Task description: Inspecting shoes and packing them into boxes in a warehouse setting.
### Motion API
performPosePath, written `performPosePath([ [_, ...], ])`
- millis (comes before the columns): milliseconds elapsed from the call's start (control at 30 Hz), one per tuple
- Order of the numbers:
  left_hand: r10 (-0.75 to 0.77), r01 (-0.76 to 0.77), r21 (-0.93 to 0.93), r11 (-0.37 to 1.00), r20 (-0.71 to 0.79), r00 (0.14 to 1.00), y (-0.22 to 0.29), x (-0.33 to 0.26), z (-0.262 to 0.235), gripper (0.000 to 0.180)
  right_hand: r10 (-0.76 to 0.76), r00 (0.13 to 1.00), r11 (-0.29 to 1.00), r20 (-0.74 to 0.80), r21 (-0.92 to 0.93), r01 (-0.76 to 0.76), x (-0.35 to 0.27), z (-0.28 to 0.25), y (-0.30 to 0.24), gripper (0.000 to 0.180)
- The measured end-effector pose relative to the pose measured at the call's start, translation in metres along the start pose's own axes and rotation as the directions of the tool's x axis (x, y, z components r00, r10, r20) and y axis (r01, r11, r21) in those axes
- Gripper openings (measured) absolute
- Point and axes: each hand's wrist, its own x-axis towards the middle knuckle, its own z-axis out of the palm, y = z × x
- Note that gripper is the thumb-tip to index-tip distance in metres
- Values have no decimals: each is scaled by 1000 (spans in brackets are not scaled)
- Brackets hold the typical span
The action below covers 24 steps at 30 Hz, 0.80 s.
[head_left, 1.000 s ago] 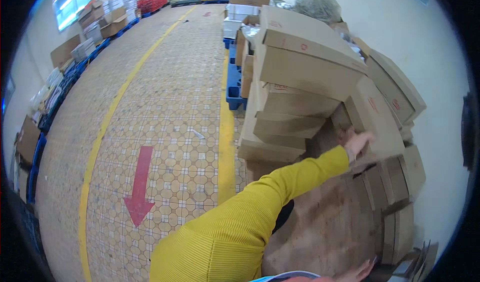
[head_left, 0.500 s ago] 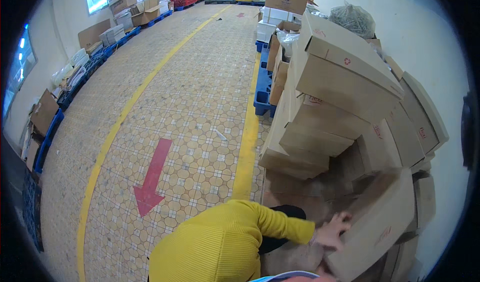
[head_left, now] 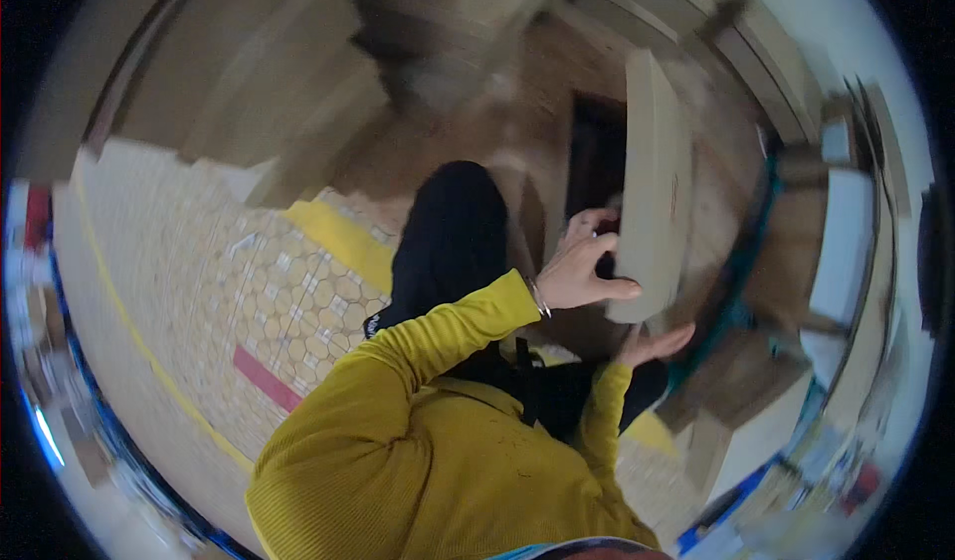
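1. The left hand (head_left: 582, 267) grips the near edge of one flat cardboard box (head_left: 652, 187); the thumb lies along the lower corner and the fingers curl over the edge toward the dark gap behind.
2. The right hand (head_left: 652, 343) is open, palm up, directly under the lower corner of the same box. Whether it touches the cardboard cannot be told; it lies at least just beside it.
3. The box stands on edge. Its long axis runs up and away from both hands, from the lower corner at the hands to the far end near the top of the view.
4. The box lies above and to the right of the left hand, and straight above the right hand. The left hand holds it; the right hand sits nearer the lowest corner.
5. Count: one box in hand, two hands on or at it. More cardboard boxes (head_left: 786, 262) are stacked to the right and above; motion blur prevents a count.
6. Both sleeves are yellow (head_left: 428, 341). The tiled floor (head_left: 219, 281) carries one yellow line (head_left: 338, 242) and one red marking (head_left: 267, 381).
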Motion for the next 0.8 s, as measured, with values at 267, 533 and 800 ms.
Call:
performPosePath([
  [267,135,-325,297,898,518,845,-39,25,91,39,681,623,720,-384,199,-665,79,-9,93,46],
  [533,67,-489,485,725,658,750,-73,4,86,47,191,818,981,542,-83,-174,97,66,0,102],
  [800,80,-488,478,730,650,756,-71,6,80,45,304,398,907,865,-390,156,107,97,-20,107],
])
